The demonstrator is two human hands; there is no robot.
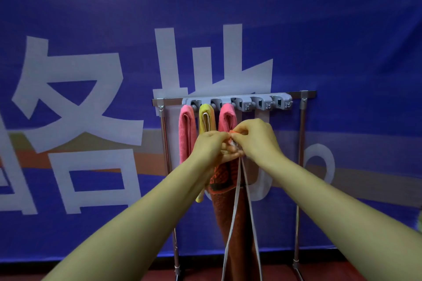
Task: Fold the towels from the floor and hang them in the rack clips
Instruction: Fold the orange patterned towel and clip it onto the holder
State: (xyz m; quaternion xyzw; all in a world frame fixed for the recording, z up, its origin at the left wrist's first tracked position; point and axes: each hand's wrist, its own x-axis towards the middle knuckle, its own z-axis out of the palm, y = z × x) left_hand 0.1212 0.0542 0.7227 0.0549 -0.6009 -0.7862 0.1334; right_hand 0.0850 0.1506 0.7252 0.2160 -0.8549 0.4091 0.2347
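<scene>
we see both hands meet just in front of the rack (302,121), below its grey clip strip (237,102). the left hand (211,146) and right hand (255,139) have their fingers curled, pinching the top of a dark red towel (235,223) — it hangs down between the forearms, with a pale grey loop (237,189) dangling over it. three towels sit in clips: left pink towel (187,134), yellow towel (206,118), second pink towel (227,117).

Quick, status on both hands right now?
Left hand: closed, gripping the top of the orange towel.
Right hand: closed, pinching the same towel's top edge.
</scene>
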